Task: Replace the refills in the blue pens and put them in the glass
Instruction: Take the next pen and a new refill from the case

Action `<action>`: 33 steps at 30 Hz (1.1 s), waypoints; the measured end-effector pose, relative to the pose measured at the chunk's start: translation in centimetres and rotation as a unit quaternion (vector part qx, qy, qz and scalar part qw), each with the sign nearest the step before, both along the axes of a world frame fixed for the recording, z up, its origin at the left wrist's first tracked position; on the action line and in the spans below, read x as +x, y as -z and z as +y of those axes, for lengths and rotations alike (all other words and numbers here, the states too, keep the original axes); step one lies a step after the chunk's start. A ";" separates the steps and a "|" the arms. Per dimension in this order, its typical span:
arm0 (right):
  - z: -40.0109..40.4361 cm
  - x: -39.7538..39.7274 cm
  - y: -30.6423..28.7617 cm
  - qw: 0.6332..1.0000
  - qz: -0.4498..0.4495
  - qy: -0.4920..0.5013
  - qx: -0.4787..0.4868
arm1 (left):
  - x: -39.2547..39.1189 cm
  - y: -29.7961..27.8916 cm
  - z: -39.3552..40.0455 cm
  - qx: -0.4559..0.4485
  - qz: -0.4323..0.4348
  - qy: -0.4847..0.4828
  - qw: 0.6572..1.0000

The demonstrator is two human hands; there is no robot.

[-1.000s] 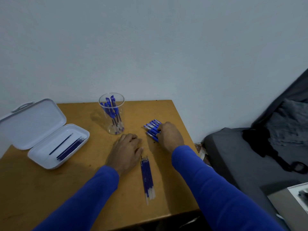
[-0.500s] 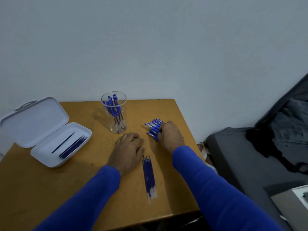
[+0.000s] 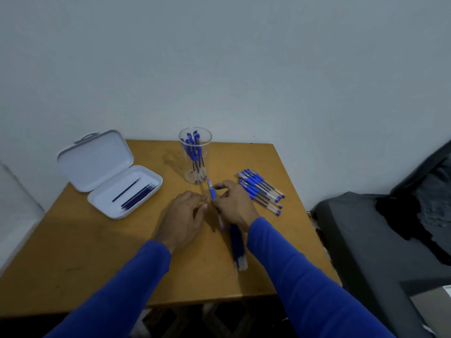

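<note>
Small wooden table point(image 3: 73, 259), plain wall. Right hand point(image 3: 231, 206) pinching one pen point(image 3: 211, 191), left hand point(image 3: 183, 220) loose beside it, holding nothing. Glass point(image 3: 195, 158) just beyond. Probably opening next, needs both hands.

- Single head-worn view, wide-angle, looking forward and down from the person's own seat toward a wooden table point(image 3: 73, 252).
- Faces a plain wall point(image 3: 219, 57) behind the table's far edge; wall fills the upper half of the frame.
- Close enough for both blue sleeves to enter from the bottom edge, left hand point(image 3: 181, 215) and right hand point(image 3: 233, 203) near frame centre.
- Slightly blurred; straight edges bowed toward the borders.
- No second view to share ground with.
</note>
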State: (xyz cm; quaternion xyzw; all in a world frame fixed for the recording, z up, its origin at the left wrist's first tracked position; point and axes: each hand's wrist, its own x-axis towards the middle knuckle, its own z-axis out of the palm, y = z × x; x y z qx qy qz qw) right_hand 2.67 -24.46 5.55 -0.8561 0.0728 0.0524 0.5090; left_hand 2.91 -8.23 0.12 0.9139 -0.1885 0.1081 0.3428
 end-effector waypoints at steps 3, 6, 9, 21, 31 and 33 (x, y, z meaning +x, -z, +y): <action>2.4 -1.5 0.7 0.992 0.033 -0.038 0.114 | -1.6 -0.3 2.1 -0.021 0.000 -0.029 0.999; 4.4 -2.6 1.5 0.978 0.058 -0.063 0.192 | -3.2 -0.3 4.1 -0.045 0.005 -0.047 0.998; 6.0 -3.9 1.8 0.965 0.072 -0.077 0.238 | -4.5 -0.2 5.7 -0.060 0.003 -0.054 0.997; 6.8 -6.6 2.8 0.944 0.050 0.015 0.326 | -6.9 0.0 7.0 -0.080 0.076 -0.030 0.993; 5.0 -6.8 2.7 0.936 0.089 -0.010 0.339 | -7.6 0.1 6.8 -0.055 0.050 -0.011 0.997; 4.9 -6.7 2.7 0.934 0.096 -0.018 0.343 | -7.7 0.2 6.8 -0.063 0.049 -0.014 0.997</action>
